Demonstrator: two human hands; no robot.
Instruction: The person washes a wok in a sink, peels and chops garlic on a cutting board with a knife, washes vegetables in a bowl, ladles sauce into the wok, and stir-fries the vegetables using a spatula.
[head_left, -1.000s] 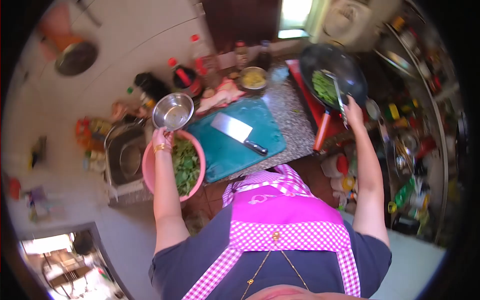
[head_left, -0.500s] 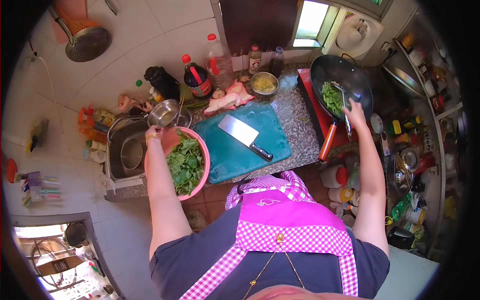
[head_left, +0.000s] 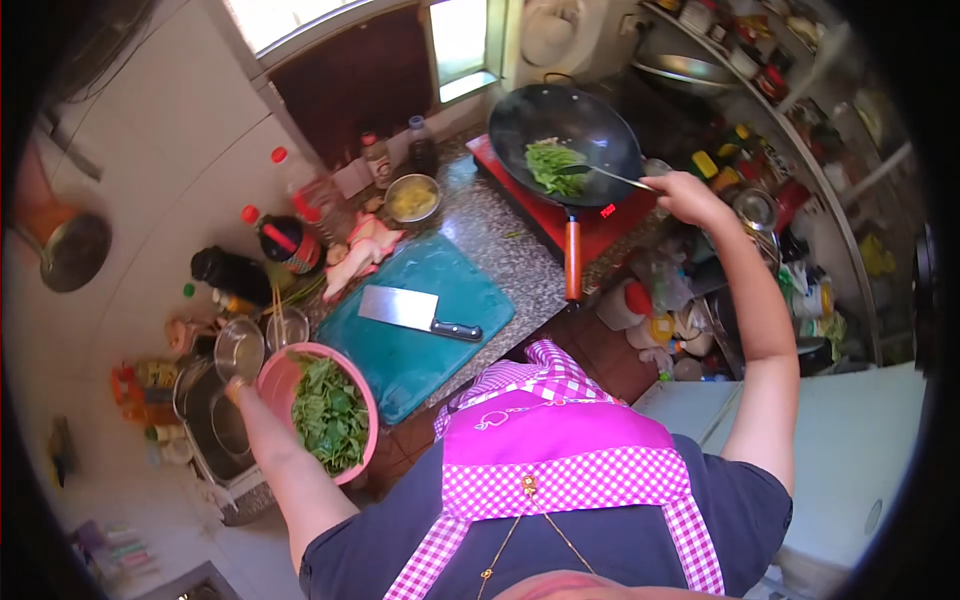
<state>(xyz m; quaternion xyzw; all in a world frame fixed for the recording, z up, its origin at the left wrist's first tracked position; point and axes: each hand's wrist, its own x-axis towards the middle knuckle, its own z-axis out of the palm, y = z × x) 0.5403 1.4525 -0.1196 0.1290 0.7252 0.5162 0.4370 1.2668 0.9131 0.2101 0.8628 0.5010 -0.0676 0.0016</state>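
Note:
My right hand is wrapped round the handle of a metal spatula, which reaches over the wok's right rim. Its blade touches chopped greens inside the black wok. The wok sits on a red induction cooker, its wooden handle towards me. At the far left, my left hand grips the near rim of a small metal bowl, held by the sink edge; the fingertips are partly hidden. Beside that arm stands a pink basin of leafy greens.
A cleaver lies on the green cutting board. Behind it are bottles, raw meat and a metal bowl of yellowish pieces. The sink is at left; crowded shelves are at right.
My view has swung right. My right hand has moved from above the wok to outside its right rim, laying the spatula flatter across it. My left hand stays at the metal bowl.

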